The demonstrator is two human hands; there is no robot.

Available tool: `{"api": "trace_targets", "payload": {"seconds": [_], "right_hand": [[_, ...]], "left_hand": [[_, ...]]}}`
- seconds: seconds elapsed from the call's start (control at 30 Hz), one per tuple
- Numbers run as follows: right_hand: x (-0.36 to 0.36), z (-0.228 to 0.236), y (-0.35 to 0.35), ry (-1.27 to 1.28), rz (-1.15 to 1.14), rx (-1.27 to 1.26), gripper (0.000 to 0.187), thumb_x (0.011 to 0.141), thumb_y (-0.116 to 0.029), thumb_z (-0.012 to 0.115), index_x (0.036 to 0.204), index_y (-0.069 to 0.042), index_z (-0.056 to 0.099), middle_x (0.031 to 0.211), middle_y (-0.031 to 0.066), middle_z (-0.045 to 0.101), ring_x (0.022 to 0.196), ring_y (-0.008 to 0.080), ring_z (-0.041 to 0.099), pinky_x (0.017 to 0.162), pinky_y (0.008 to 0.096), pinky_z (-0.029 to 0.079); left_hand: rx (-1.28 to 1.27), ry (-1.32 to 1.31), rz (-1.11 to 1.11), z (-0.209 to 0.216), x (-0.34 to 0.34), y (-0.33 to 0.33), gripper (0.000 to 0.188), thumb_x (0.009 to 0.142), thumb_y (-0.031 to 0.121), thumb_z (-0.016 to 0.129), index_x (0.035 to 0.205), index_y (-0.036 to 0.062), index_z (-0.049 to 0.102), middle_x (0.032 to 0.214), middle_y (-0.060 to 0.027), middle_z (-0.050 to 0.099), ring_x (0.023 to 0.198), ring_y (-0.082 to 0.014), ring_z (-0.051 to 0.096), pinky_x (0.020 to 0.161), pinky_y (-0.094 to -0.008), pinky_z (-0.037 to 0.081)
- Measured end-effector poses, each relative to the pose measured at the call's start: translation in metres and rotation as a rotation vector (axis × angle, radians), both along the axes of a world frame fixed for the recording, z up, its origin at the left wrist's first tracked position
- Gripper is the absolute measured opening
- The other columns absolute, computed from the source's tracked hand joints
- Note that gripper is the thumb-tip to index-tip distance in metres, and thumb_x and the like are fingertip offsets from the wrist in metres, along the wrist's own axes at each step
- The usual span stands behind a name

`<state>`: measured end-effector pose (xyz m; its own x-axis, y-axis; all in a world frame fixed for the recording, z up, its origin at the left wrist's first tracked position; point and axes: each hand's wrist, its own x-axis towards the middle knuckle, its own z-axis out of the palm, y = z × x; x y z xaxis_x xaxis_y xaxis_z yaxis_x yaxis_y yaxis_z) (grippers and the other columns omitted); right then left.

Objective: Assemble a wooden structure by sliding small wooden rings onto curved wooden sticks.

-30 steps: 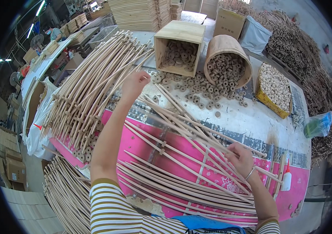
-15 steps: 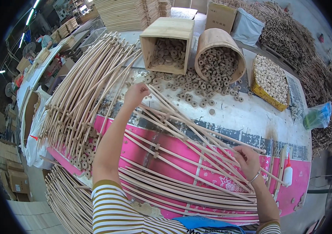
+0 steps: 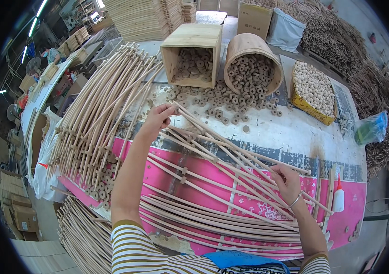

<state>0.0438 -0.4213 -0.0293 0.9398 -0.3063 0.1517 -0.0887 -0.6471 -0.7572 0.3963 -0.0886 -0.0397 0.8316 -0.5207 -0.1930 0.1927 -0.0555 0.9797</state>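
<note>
The left hand (image 3: pixel 159 119) had reached the tip of a wooden rod (image 3: pixel 206 127), grip pinched — on what, unclear — while the right hand (image 3: pixel 287 181) gripped lower, apparently steadying it.

Stacked wooden boards (image 3: pixel 135 20) stand at the top, left of centre; a cardboard carton (image 3: pixel 254 20) touches or nearly touches a pale bag (image 3: pixel 285 29) right of centre. Fluorescent tubes (image 3: pixel 33 27) glow upper left; a blue-green plastic bag (image 3: pixel 371 129) lies at right.
</note>
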Motion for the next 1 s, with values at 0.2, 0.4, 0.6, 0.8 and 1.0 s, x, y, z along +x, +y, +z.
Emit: {"api": "trace_targets", "payload": {"seconds": [0.2, 0.4, 0.6, 0.8, 1.0], "right_hand": [[0.0, 0.003, -0.003, -0.004, 0.016, -0.017, 0.013, 0.09, -0.004, 0.07, 0.102, -0.002, 0.071, 0.081, 0.0121, 0.069, 0.066, 0.0218, 0.064, 0.059, 0.0309, 0.048], [0.0, 0.003, -0.001, -0.009, 0.052, -0.016, 0.013, 0.09, -0.004, 0.07, 0.103, -0.001, 0.07, 0.081, 0.0118, 0.069, 0.066, 0.0208, 0.064, 0.06, 0.0305, 0.048], [0.0, 0.001, -0.002, 0.059, 0.035, 0.071, 0.015, 0.09, 0.001, 0.065, 0.104, 0.001, 0.07, 0.077, 0.007, 0.066, 0.066, 0.0118, 0.058, 0.062, 0.0266, 0.046], [0.005, 0.003, 0.002, 0.013, 0.058, 0.051, 0.015, 0.09, 0.001, 0.065, 0.104, 0.001, 0.07, 0.077, 0.0064, 0.066, 0.066, 0.0114, 0.058, 0.061, 0.0265, 0.046], [0.028, 0.01, 0.028, 0.005, 0.081, 0.051, 0.013, 0.093, -0.008, 0.068, 0.104, -0.003, 0.07, 0.081, 0.0124, 0.069, 0.069, 0.023, 0.068, 0.062, 0.0329, 0.051]], "left_hand": [[0.011, -0.006, 0.033, -0.007, -0.001, 0.008, 0.025, 0.102, 0.022, 0.062, 0.116, 0.0036, 0.069, 0.1, -0.0044, 0.074, 0.06, -0.0005, 0.044, 0.048, -0.0162, 0.03], [-0.004, 0.028, 0.038, -0.006, -0.006, 0.008, 0.027, 0.103, 0.023, 0.061, 0.118, 0.0028, 0.069, 0.1, -0.0064, 0.074, 0.059, -0.0003, 0.043, 0.047, -0.0156, 0.031], [-0.115, 0.111, 0.04, -0.012, -0.004, 0.009, 0.028, 0.104, 0.023, 0.06, 0.123, 0.0036, 0.068, 0.1, -0.0059, 0.074, 0.059, -0.0003, 0.045, 0.047, -0.0153, 0.031], [-0.091, 0.112, 0.028, -0.006, -0.029, -0.009, 0.034, 0.101, 0.022, 0.065, 0.13, 0.005, 0.063, 0.101, -0.0047, 0.073, 0.059, -0.0009, 0.045, 0.047, -0.0157, 0.03], [0.003, 0.164, -0.088, -0.004, -0.104, -0.058, 0.045, 0.096, 0.018, 0.07, 0.138, 0.0061, 0.058, 0.103, -0.0007, 0.071, 0.062, -0.0006, 0.045, 0.051, -0.0162, 0.033]]}}
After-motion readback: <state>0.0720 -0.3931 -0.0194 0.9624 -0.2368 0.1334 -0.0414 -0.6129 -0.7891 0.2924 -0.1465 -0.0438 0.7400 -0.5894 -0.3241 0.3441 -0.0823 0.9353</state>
